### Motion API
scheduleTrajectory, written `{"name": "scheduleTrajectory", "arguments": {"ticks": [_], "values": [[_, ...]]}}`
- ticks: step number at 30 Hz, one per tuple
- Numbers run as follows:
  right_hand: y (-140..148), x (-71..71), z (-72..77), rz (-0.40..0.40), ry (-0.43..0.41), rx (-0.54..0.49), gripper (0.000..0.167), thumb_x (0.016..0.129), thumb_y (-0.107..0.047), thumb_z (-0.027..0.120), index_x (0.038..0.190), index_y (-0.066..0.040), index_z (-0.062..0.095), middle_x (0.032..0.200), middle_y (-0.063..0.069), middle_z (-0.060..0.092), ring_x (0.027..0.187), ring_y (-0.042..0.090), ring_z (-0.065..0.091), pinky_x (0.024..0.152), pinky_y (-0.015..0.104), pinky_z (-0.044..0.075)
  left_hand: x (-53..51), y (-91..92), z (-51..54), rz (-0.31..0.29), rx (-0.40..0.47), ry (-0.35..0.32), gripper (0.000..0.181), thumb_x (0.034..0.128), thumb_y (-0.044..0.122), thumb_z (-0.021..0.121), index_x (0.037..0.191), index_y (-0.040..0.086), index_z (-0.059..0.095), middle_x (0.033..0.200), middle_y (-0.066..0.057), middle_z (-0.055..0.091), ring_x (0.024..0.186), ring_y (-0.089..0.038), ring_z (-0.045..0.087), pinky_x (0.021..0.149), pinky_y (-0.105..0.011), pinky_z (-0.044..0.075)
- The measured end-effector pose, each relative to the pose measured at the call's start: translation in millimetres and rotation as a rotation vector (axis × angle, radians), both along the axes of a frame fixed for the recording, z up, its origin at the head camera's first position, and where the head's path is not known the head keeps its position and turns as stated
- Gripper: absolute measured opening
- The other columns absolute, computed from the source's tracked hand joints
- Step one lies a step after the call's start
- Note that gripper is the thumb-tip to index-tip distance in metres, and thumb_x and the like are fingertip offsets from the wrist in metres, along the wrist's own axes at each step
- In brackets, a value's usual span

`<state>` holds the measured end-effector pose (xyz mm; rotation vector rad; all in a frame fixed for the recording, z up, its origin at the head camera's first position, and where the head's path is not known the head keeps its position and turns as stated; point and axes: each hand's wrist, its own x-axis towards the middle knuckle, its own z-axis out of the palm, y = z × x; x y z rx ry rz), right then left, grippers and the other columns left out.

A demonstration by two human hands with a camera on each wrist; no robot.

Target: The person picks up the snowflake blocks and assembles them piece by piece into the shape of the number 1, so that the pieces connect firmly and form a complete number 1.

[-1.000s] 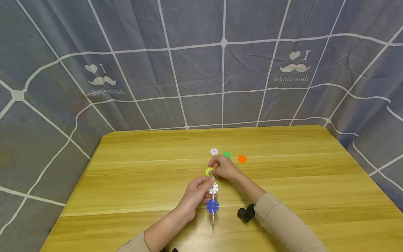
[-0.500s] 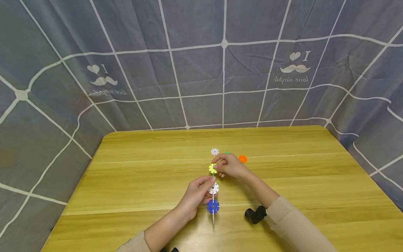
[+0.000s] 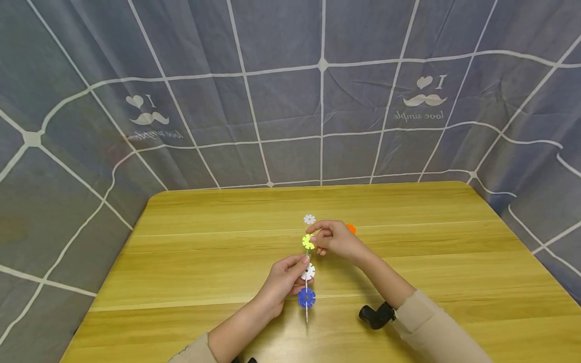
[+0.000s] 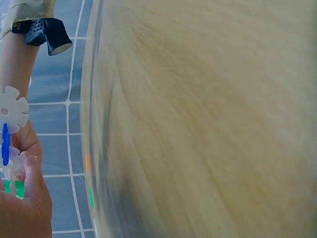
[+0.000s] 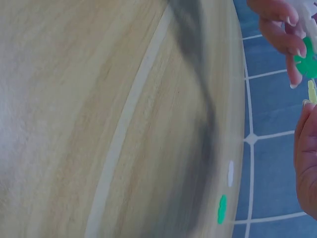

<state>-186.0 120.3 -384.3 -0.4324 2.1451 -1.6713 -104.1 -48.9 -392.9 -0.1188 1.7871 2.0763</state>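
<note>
Four white discs (image 3: pixel 309 219), two green discs (image 5: pixel 222 209), one yellow disc (image 3: pixel 307 242), one blue disc (image 3: pixel 302 298), one orange disc (image 3: pixel 351 229)

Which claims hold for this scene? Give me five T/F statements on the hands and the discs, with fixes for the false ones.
1. The right hand pinches the yellow disc. True.
2. The left hand holds nothing. False: it grips the disc chain.
3. The blue disc lies loose on the table. False: it is slotted into the chain.
4. A loose green disc shows on the table in the right wrist view. True.
5. In the head view, the orange disc is fully visible. False: the right hand partly hides it.
</note>
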Motion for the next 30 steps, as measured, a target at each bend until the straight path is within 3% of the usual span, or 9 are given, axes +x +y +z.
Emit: {"name": "scheduleTrajectory", "arguments": {"ticks": [3, 13, 22, 30], "values": [[-0.7, 2.5, 0.7, 0.002, -0.019, -0.012, 0.026, 0.088, 0.002, 0.057, 0.113, 0.011, 0.055, 0.070, 0.012, 0.059, 0.061, 0.015, 0.056, 0.058, 0.023, 0.051, 0.3, 0.0, -0.5, -0.002, 0.008, 0.002, 0.047, 0.0956, 0.027, 0.054, 0.127, -0.008, 0.049, 0.076, 0.005, 0.063, 0.069, -0.007, 0.063, 0.060, -0.016, 0.051], [-0.8, 7.4, 2.9, 0.019, -0.013, -0.026, 0.026, 0.088, 0.002, 0.057, 0.112, 0.011, 0.056, 0.069, 0.008, 0.059, 0.061, 0.014, 0.056, 0.058, 0.023, 0.050, 1.4, -0.6, -0.4, -0.017, 0.012, 0.006, 0.048, 0.0961, 0.027, 0.053, 0.128, -0.008, 0.048, 0.076, 0.005, 0.064, 0.070, -0.007, 0.064, 0.060, -0.016, 0.052], [-2.3, 11.1, 7.1, 0.045, 0.001, -0.015, 0.024, 0.089, 0.000, 0.058, 0.110, 0.010, 0.057, 0.076, 0.024, 0.059, 0.062, 0.017, 0.057, 0.058, 0.023, 0.051, 1.9, -1.7, -2.0, -0.014, 0.023, 0.007, 0.044, 0.0968, 0.025, 0.052, 0.125, -0.009, 0.049, 0.075, 0.005, 0.063, 0.068, -0.006, 0.063, 0.058, -0.014, 0.051], [-1.7, 6.7, 10.4, 0.132, 0.018, 0.022, 0.017, 0.087, 0.002, 0.060, 0.102, 0.010, 0.058, 0.070, 0.021, 0.058, 0.057, 0.017, 0.055, 0.053, 0.027, 0.050, 3.0, -3.1, -3.1, -0.034, -0.003, 0.014, 0.040, 0.0964, 0.021, 0.053, 0.122, -0.011, 0.053, 0.072, 0.005, 0.064, 0.066, -0.005, 0.062, 0.060, -0.015, 0.051]]}}
